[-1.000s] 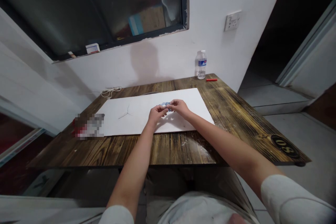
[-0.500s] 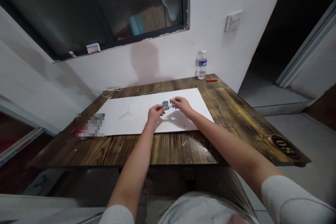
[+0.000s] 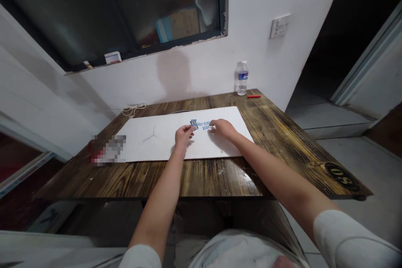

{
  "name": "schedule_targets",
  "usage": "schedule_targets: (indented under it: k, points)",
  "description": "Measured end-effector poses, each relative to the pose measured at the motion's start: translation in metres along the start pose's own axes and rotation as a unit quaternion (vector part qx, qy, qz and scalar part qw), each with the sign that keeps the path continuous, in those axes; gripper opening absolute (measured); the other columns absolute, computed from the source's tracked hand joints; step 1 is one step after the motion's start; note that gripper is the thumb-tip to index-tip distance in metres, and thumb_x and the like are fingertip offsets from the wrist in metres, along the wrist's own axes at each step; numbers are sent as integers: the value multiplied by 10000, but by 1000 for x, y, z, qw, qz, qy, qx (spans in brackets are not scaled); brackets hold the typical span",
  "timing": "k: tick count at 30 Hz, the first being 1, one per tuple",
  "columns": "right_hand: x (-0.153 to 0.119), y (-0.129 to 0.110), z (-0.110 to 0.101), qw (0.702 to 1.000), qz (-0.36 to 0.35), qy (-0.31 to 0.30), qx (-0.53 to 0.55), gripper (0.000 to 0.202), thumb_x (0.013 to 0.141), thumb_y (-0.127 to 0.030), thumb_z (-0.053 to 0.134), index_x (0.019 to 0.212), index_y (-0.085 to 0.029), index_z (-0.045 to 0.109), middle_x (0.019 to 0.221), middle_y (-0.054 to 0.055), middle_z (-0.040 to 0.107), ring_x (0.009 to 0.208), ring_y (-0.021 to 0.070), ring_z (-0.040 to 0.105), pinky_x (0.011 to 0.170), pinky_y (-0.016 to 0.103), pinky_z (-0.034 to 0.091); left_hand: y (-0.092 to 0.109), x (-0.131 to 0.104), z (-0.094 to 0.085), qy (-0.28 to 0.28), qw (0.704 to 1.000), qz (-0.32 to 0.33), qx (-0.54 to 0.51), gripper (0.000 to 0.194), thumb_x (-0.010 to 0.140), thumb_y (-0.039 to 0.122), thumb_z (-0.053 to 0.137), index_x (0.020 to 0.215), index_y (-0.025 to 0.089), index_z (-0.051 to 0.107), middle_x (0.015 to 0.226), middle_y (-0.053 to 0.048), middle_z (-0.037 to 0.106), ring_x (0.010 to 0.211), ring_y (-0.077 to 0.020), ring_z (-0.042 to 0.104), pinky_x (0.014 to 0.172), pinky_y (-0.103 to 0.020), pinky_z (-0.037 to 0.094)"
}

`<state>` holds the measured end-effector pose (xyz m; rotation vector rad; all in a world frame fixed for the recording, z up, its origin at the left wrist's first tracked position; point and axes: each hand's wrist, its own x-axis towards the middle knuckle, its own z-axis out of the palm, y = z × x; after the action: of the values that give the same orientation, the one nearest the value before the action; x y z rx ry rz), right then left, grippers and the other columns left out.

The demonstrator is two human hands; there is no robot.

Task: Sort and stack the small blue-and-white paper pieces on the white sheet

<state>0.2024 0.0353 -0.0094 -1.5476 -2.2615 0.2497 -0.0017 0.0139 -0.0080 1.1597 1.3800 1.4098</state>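
Observation:
My left hand (image 3: 184,135) pinches a small bunch of blue-and-grey flat rectangular pieces (image 3: 194,123) between thumb and fingers, held just over the white board (image 3: 169,142). To its right, several blue-and-white rectangular pieces (image 3: 206,127) lie flat on the board. My right hand (image 3: 222,127) reaches down to the right end of these, its fingertips closed at a small piece (image 3: 210,123) at the board's surface. The pieces are too small to tell their exact kind. Fingers partly hide the piece at my right hand.
The board rests on a dark-striped wooden table (image 3: 282,150). Left on the board is a thin bent line or wire (image 3: 153,135). At the back stand a water bottle (image 3: 242,78) and a red pen-like stick (image 3: 254,96). A coiled cord (image 3: 134,109) lies at the back left.
My right hand has moved away from my left, a little right and down to the board. The laid-out pieces now show between the hands. My left hand has shifted slightly left.

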Motion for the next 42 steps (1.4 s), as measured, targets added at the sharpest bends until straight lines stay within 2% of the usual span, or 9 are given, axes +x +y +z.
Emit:
schedule_targets:
  k: [5,12,22,26,31,36,42]
  points:
    - [-5,-13,-7,993,-21,-59,-102,380,852,-335,565,1197,-188,629,1049,125,696,941,249,642,758,282,433,0,0,0,-3,1000,0,3,349,522,395,792,748,175,643,646,4,631,548,-97,559,537,-220,422]
    - [-3,-17,-4,982,-55,-78,-166,356,864,-212,480,1179,-181,641,979,131,701,901,264,655,727,298,438,-2,1,2,-11,1000,6,4,364,508,413,805,730,176,640,628,3,629,532,-98,553,520,-217,410]
    - [-6,-22,-5,976,-85,-68,-190,308,902,-168,423,1065,-119,680,936,167,705,899,277,667,752,316,464,-2,0,2,-13,1000,4,14,371,515,424,803,742,177,645,646,0,632,545,-97,553,530,-216,422]
    - [-4,-22,-6,975,-87,-90,-186,298,894,-162,445,1033,-97,701,965,184,707,908,280,674,760,318,481,-1,0,1,-7,1000,5,13,380,505,425,809,740,177,643,637,0,631,540,-101,555,520,-216,417]
    - [-6,-26,-7,974,-94,-98,-179,311,879,-111,450,1075,-75,689,1019,203,700,933,271,677,779,313,493,-2,1,2,-10,1000,11,21,389,502,443,811,730,177,641,638,-5,635,543,-105,556,514,-215,419]
    - [-11,-33,-11,970,-98,-106,-197,305,862,-73,446,1033,-53,698,959,214,705,907,289,684,763,337,507,-4,1,1,-15,1000,17,21,359,524,429,799,725,176,643,627,1,627,539,-101,553,510,-210,411]
    - [-11,-36,-13,970,-94,-116,-194,302,862,-67,461,1054,-38,692,981,241,693,953,291,674,811,346,496,-4,1,2,-17,1000,16,19,358,526,419,803,730,171,646,631,-1,633,534,-97,554,510,-209,408]
